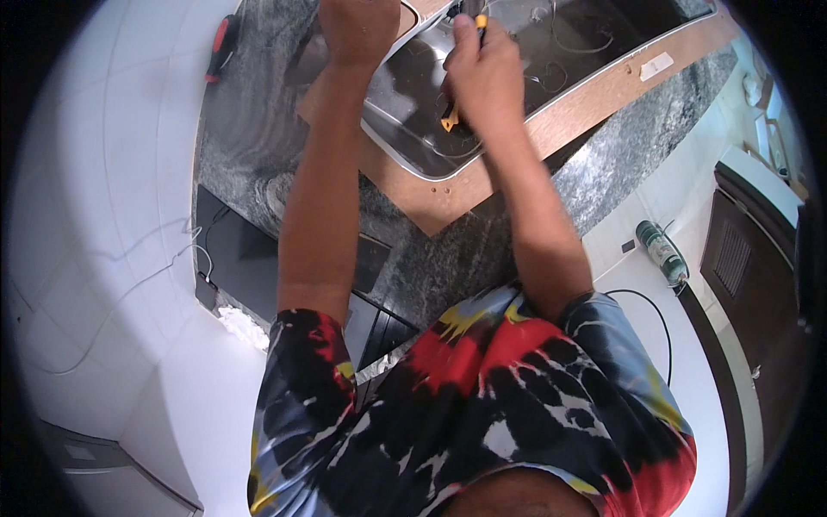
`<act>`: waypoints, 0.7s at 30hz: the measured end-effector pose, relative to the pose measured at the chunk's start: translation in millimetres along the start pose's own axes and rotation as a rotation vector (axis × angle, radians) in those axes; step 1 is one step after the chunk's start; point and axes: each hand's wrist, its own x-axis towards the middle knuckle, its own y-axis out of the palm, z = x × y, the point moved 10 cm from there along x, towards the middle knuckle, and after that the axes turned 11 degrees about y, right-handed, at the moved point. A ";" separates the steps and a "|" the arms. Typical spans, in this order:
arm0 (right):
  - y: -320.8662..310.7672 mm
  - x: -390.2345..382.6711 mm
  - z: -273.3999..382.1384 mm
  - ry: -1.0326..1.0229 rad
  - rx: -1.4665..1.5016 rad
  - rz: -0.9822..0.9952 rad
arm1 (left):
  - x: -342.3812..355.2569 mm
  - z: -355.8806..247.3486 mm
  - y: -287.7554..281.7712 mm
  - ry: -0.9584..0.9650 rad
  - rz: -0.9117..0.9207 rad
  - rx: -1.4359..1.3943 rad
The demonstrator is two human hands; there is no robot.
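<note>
My right hand (488, 76) is wrapped round a black-and-yellow hand tool (449, 119), whose yellow parts stick out on both sides of the fist. Its working end is partly hidden, so its exact kind does not show. The hand is over a shallow metal basin (413, 121) with a pale rim and thin loose wires (560, 77) inside. At the top edge, beside the basin's left rim, is my left hand (362, 30). Its fingers are hidden or cut off by the picture's edge.
A wooden frame (431, 207) surrounds the basin on a grey marbled counter (457, 267). A red-and-black handled tool (221, 45) lies at the counter's left edge. Below is a black panel (245, 250) with a white cable. At right are a green bottle (662, 250) and a dark vented cabinet (732, 250).
</note>
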 end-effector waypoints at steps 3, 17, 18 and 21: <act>23.2 -19.3 -4.9 0.397 0.450 0.440 | -1.6 1.4 -6.1 0.001 0.052 -0.008; 38.1 -31.6 -18.1 0.444 0.529 0.572 | -2.4 -42.8 -8.5 -0.067 0.229 0.168; 38.1 -33.0 -16.7 0.444 0.530 0.578 | -2.7 -28.4 -6.2 -0.045 0.180 0.144; 38.0 -38.3 -13.4 0.462 0.530 0.584 | -5.0 -17.1 -6.5 -0.013 0.091 0.071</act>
